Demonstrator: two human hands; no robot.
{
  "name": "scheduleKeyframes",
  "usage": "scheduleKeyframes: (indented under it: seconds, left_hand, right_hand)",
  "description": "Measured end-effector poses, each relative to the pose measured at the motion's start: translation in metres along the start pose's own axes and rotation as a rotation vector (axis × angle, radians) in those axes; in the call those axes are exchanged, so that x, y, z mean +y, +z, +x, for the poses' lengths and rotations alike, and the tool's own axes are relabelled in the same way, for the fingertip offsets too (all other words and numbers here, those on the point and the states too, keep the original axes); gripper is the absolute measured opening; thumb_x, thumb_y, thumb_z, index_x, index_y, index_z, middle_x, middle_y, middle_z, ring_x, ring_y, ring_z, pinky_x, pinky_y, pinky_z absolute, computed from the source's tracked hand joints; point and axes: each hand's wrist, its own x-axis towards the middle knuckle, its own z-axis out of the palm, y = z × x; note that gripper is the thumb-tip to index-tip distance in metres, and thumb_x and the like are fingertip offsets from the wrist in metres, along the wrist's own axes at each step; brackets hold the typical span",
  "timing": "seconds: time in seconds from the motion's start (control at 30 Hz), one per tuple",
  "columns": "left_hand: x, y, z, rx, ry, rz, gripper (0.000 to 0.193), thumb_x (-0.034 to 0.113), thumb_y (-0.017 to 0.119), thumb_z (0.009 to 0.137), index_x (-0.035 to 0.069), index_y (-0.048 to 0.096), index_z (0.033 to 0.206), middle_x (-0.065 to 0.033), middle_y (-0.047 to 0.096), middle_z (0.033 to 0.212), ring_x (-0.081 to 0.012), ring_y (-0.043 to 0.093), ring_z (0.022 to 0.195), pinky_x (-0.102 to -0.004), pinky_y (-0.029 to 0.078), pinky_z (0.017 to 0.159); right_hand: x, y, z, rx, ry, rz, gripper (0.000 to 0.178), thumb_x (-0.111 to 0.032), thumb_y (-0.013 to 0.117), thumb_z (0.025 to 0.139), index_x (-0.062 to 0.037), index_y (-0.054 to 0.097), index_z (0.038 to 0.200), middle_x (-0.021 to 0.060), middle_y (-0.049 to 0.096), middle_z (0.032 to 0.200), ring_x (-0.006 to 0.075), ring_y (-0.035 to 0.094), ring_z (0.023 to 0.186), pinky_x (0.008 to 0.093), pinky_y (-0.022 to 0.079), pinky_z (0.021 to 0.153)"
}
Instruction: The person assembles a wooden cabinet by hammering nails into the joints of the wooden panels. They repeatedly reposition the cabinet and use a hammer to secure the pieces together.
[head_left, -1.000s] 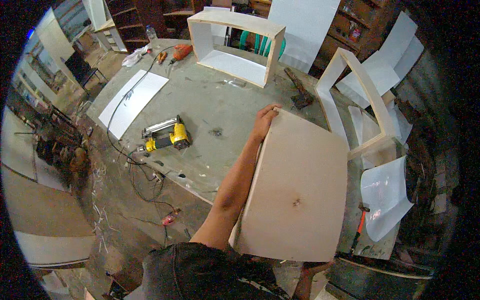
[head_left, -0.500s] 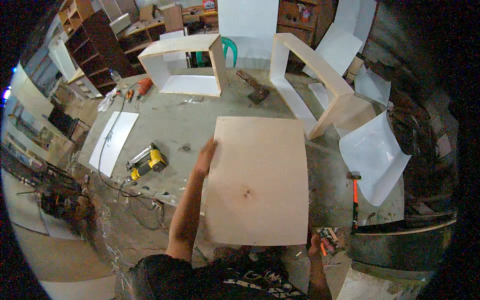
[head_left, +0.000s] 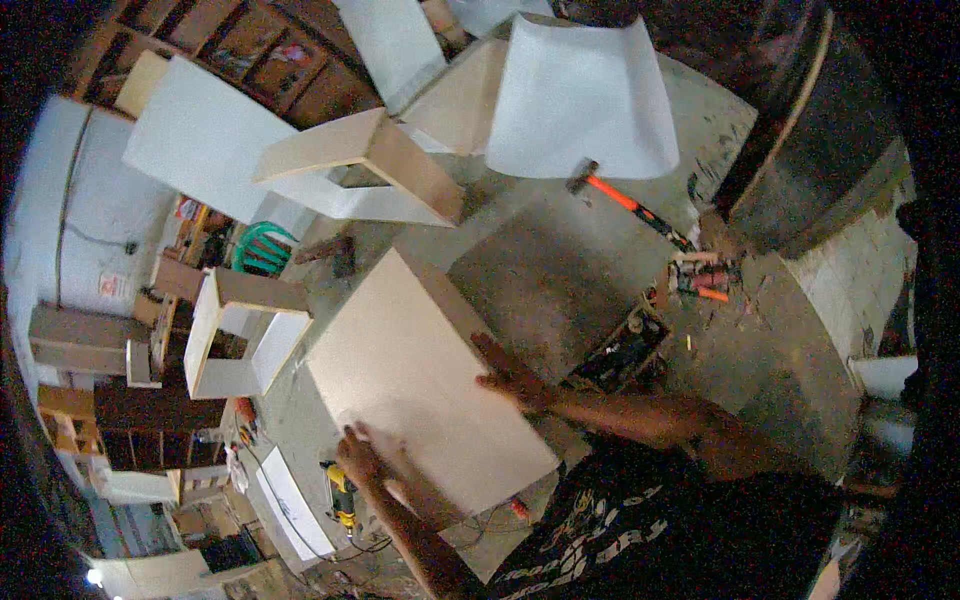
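A pale plywood panel (head_left: 420,370) lies at an angle before me, with a shaded side face along its right edge like that of a box. My left hand (head_left: 362,462) is at the panel's left edge, fingers bent over it. Against the opposite edge rests my right hand (head_left: 515,378), its fingers stretched and apart. What supports the panel underneath is hidden. A yellow nail gun (head_left: 341,492) lies on the table just left of my left hand.
A hammer with an orange handle (head_left: 625,203) lies beyond my right hand, near a curled white sheet (head_left: 585,100). Two open box frames stand at the far side, one (head_left: 370,150) farther right, the other (head_left: 205,345) at left. A tool box (head_left: 625,350) sits by my right forearm.
My view has swung right and tilted, so the room appears turned. My right hand has moved from the panel's near right corner up to the middle of its right edge.
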Motion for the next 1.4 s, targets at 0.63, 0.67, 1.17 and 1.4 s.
scheduleKeyframes:
  seconds: [0.63,0.67,1.17,1.4]
  left_hand:
    - [0.012,0.041,0.153,-0.055,-0.103,-0.726,0.050,0.044,0.059,0.096,-0.003,0.071,0.084,-0.0141,0.068,0.069,-0.0236,0.058,0.061,-0.0421,0.046,0.059]
    - [0.013,0.040,0.153,-0.080,-0.086,-0.735,0.050,0.044,0.059,0.096,-0.003,0.071,0.087,-0.0155,0.070,0.073,-0.0254,0.061,0.065,-0.0424,0.048,0.062]
    - [0.320,-0.051,-0.006,-0.191,0.152,-1.081,0.018,0.021,0.067,0.090,0.008,0.073,0.101,-0.0112,0.072,0.096,-0.0275,0.069,0.091,-0.0352,0.053,0.082]
    - [0.429,0.040,0.052,0.011,-0.063,-0.564,0.024,0.030,0.066,0.087,0.013,0.071,0.103,-0.0131,0.071,0.104,-0.0344,0.070,0.086,-0.0462,0.058,0.075]
  right_hand:
    - [-0.046,0.023,-0.034,0.039,0.065,-0.001,0.094,-0.047,0.061,0.096,-0.0050,0.005,0.159,0.0171,-0.004,0.166,0.0307,-0.005,0.153,0.0446,0.007,0.123]
    - [-0.045,0.023,-0.033,0.049,0.026,-0.016,0.093,-0.047,0.061,0.097,-0.0052,0.006,0.159,0.0170,-0.003,0.166,0.0302,-0.005,0.153,0.0446,0.007,0.124]
    - [0.061,-0.315,-0.064,0.748,0.066,-0.715,0.042,-0.031,0.067,0.092,-0.0048,0.061,0.124,0.0196,0.064,0.120,0.0372,0.061,0.112,0.0463,0.047,0.097]
    - [0.101,-0.376,-0.071,0.563,0.140,-1.033,0.053,-0.037,0.071,0.088,-0.0024,0.058,0.125,0.0219,0.059,0.125,0.0423,0.054,0.117,0.0498,0.045,0.097]
